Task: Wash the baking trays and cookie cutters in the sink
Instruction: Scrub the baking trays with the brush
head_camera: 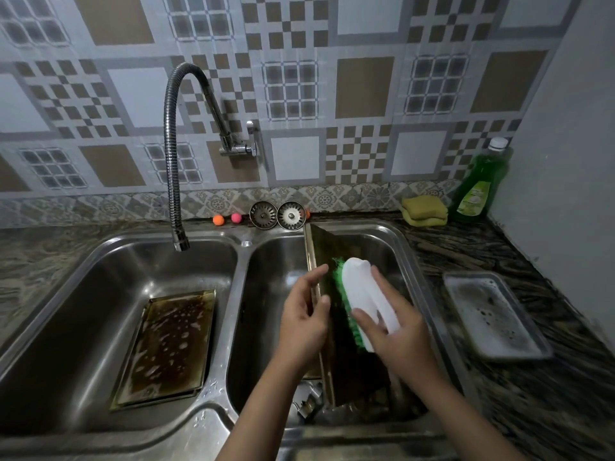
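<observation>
While a dark, soap-flecked rectangular metal baking tray (168, 344) lies flat in the left basin of the steel double sink (238, 257), a second dark metal tray (346, 371) is stood on edge in the right basin, steadied at its raised rim by the pinching left hand (304, 316). It is judged stiff, fairly light and slippery with suds, so the rim is best gripped. Its face is scrubbed with a white, green-bristled plastic brush (367, 302), clasped by the right hand (397, 331).
</observation>
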A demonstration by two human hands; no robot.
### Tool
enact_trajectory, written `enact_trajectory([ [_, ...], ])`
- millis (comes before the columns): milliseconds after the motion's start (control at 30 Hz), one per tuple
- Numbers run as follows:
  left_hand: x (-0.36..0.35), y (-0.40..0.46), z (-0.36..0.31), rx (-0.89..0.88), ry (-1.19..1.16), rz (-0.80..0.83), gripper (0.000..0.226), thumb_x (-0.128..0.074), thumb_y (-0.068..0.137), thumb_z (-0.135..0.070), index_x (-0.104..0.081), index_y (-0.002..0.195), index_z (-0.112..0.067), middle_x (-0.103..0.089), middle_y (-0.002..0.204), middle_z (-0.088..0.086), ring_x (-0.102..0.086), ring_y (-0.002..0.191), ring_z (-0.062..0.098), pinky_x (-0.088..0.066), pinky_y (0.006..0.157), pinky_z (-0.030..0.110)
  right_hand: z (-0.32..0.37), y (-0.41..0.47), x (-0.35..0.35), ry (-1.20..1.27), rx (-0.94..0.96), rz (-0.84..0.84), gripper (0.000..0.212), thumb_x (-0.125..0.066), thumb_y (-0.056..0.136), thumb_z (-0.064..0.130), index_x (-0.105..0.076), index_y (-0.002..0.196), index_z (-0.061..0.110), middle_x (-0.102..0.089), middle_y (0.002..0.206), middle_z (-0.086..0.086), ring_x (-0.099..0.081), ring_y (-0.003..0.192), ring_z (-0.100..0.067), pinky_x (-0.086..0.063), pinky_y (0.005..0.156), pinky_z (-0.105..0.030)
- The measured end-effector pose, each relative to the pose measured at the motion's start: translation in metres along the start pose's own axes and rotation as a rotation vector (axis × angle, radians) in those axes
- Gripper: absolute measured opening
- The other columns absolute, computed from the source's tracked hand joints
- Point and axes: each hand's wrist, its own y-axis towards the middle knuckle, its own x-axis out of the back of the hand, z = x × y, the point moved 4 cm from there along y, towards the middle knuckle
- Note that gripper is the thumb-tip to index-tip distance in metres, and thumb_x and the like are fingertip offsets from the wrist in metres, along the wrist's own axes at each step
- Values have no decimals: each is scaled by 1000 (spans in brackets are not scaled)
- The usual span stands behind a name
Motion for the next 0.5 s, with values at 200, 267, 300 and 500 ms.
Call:
enact_trajectory([
  [200,3,-5,13,-55,-47,-9,38,-46,92,9,-57,115,-20,-61,120,14,-59,109,24,-47,95,45,-2,52,24,-87,-157,-133,64,-75,80,21,-46,137,28,-47,134,13,-54,121,-9,-49,93,-21],
  [267,-2,-3,13,-83,-62,-52,37,-45,92,10,-58,111,-19,-64,103,12,-60,92,22,-50,83,37,17,51,10,-46,-89,-132,67,-76,79,25,-44,138,33,-46,131,20,-60,108,-3,-49,83,-10],
  [300,1,0,12,-99,-84,-104,38,-44,92,12,-59,107,-20,-61,89,8,-56,76,15,-48,72,29,23,42,-1,-22,-33,-97,68,-75,79,29,-42,138,36,-45,133,25,-60,107,-1,-49,84,-10],
  [500,45,17,6,-181,-114,-217,39,-46,93,8,-61,103,-27,-57,68,-7,-47,58,7,-41,54,18,-4,12,1,-46,-69,-133,65,-76,79,19,-46,136,28,-65,112,6,-64,88,-3,-47,71,-4],
])
